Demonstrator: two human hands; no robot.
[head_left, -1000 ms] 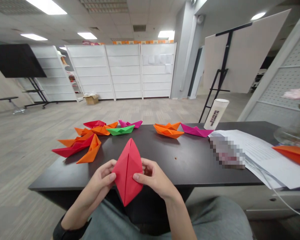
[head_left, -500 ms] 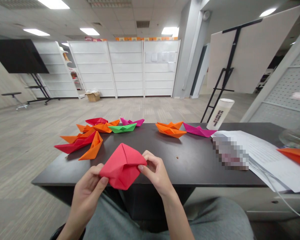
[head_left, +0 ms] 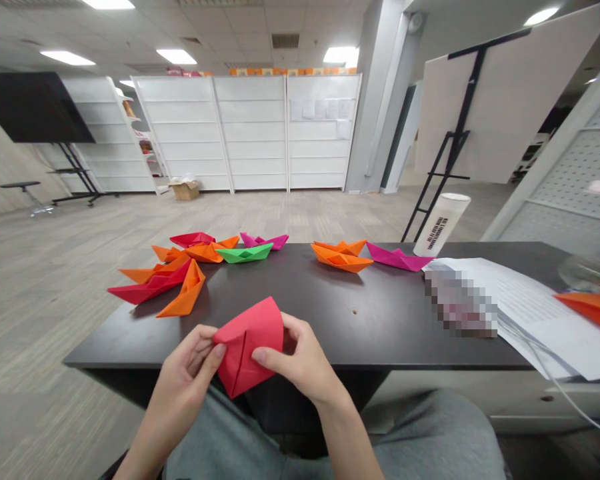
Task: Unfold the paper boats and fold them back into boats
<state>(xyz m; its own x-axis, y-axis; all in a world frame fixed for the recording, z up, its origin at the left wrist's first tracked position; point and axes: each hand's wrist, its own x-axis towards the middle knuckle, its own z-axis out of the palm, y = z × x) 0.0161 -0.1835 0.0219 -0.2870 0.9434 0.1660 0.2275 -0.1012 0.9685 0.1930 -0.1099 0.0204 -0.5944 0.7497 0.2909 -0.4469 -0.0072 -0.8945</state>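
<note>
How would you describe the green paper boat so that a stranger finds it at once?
Start at the dark table in front of the person. Along its far edge, left of the middle, the green paper boat sits between an orange boat and a pink boat. It is the only green boat there.

Bare dark table (head_left: 330, 313) straight ahead of the left hand (head_left: 187, 363) and right hand (head_left: 300, 360), with the gap between them filled by a red folded paper (head_left: 247, 343). Blocked at far left by a cluster of orange and red paper boats (head_left: 170, 283). Along the far edge, a green boat (head_left: 244, 253), an orange boat (head_left: 341, 260) and a magenta boat (head_left: 395, 259), with gaps between. Crowded on the right by a white cylinder (head_left: 441, 225), spread papers (head_left: 535, 300) and a thin cable (head_left: 555, 380).
</note>
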